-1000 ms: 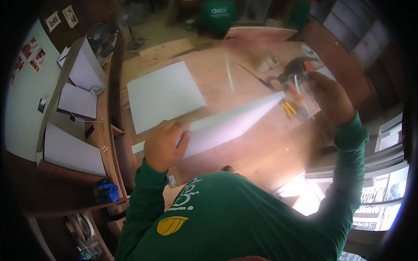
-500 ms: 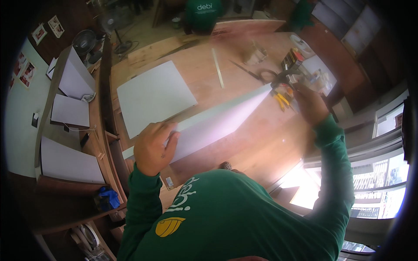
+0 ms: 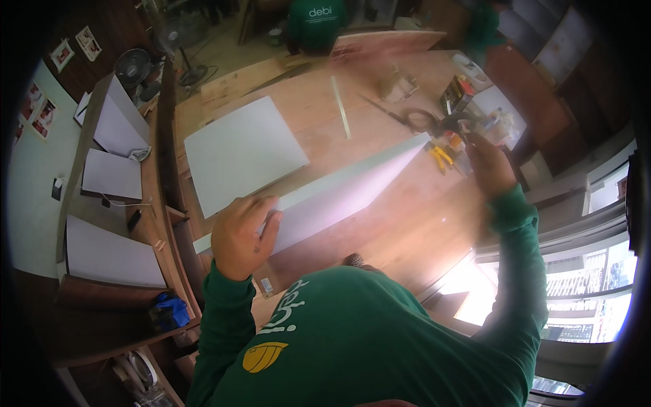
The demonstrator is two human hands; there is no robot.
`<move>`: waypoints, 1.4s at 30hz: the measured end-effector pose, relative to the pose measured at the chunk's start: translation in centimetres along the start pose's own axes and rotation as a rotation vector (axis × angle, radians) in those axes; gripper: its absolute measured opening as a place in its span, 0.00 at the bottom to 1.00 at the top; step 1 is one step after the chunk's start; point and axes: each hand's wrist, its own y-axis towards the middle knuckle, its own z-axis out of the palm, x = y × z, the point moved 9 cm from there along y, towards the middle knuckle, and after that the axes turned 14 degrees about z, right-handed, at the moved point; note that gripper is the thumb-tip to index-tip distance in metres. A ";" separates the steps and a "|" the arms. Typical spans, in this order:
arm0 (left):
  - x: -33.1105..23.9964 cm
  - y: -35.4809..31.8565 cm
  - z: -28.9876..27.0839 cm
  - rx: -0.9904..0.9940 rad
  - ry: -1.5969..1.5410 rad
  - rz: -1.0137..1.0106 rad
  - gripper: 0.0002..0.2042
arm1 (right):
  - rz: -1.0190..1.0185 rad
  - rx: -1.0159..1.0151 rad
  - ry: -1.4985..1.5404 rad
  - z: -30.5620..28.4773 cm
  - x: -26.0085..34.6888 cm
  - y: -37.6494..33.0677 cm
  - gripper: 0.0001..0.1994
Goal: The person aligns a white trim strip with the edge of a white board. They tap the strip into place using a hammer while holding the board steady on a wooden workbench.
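Observation:
A long white panel (image 3: 352,193) stands on its edge across the wooden workbench (image 3: 407,230). My left hand (image 3: 241,234) grips its near left end, fingers curled over the top edge. My right hand (image 3: 489,168) is stretched out at the panel's far right end, blurred, beside yellow-handled pliers (image 3: 441,154) and other small tools. Whether it holds anything does not show. A square white panel (image 3: 244,152) lies flat on the bench behind the standing one.
A thin white strip (image 3: 340,115) and scissors (image 3: 407,121) lie farther back. Another person in a green shirt (image 3: 315,20) stands at the far end. Shelves on the left hold white boards (image 3: 112,173); a fan (image 3: 132,66) stands beyond. Bright windows are at right.
My right hand has dropped a little from the tool pile toward the panel's right end. My left hand has stayed on the panel's left end.

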 end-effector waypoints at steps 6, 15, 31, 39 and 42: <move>-0.2 0.1 0.1 -0.011 0.016 0.004 0.11 | 0.112 0.023 0.067 -0.8 -2.5 -1.1 0.13; 0.3 -0.5 1.0 0.024 0.000 0.002 0.11 | 0.700 0.173 0.572 11.5 -20.7 -7.2 0.08; 0.6 -0.2 1.4 0.073 -0.004 -0.018 0.12 | 0.571 0.937 -0.354 37.4 -49.7 -41.2 0.21; 0.3 0.2 1.4 0.068 -0.005 -0.024 0.12 | -0.051 1.170 -0.956 41.9 -47.3 -43.3 0.19; 0.3 0.0 1.5 0.060 0.004 -0.015 0.12 | -0.182 1.045 -1.055 46.2 -49.3 -41.3 0.17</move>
